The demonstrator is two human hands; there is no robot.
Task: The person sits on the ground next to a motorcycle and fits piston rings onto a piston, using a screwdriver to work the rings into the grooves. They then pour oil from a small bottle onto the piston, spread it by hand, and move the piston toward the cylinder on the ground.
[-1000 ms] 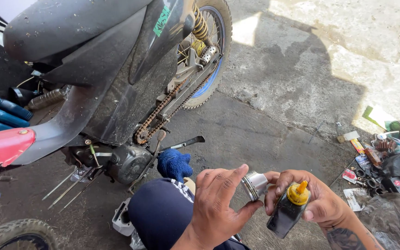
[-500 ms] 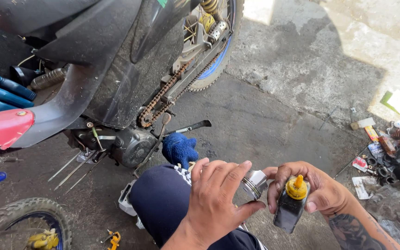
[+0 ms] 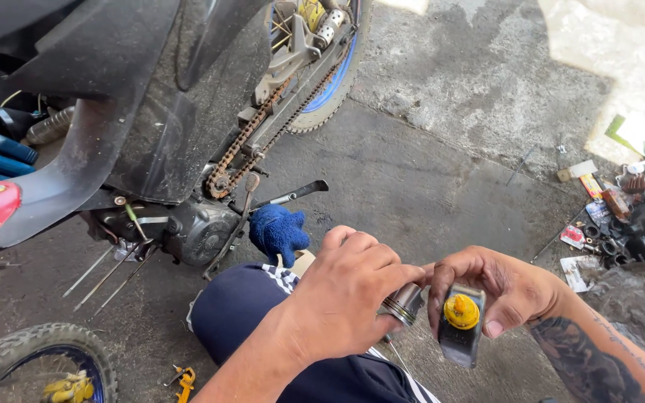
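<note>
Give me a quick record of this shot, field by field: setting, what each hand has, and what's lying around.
setting: concrete ground beside a motorcycle with its drive chain exposed
left hand: gripping a ringed metal cylinder, likely a piston
right hand: holding a small dark bottle with a yellow cap, close to the cylinder
near knee: blue glove
right edge: scattered small parts and packets
lower left: spoked tyre

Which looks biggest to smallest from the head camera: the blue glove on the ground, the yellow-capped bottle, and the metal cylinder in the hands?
1. Blue glove
2. Yellow-capped bottle, in the right hand
3. Metal cylinder, in the left hand

The glove lies farther off, so glove versus bottle is unsure.
</note>
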